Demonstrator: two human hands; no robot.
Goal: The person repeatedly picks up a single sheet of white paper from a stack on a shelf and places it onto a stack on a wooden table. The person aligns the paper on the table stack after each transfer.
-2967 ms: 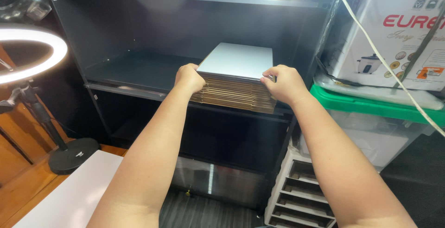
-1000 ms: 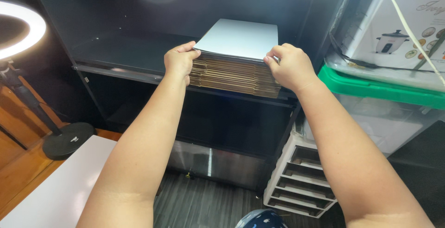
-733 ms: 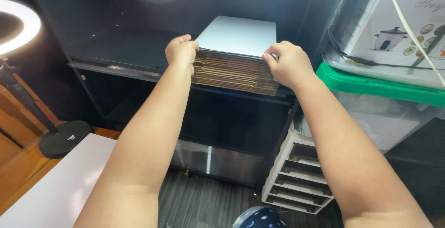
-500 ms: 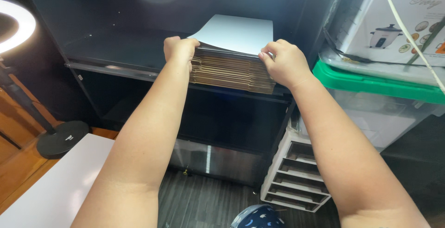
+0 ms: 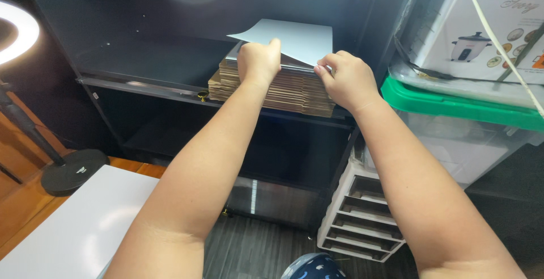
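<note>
On the black shelf [image 5: 147, 77] sits a stack of flat brown cardboard [image 5: 272, 89], a pale sheet [image 5: 297, 38] lying on top. The left hand [image 5: 259, 62] pinches the sheet's near edge, fingers closed on it, its left corner lifted. The right hand [image 5: 347, 80] grips the same edge, fingers [image 5: 324, 66] curled shut over it.

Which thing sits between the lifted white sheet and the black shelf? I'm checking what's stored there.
A stack of flat brown cardboard pieces lies between white sheet and shelf, in the head view.
</note>
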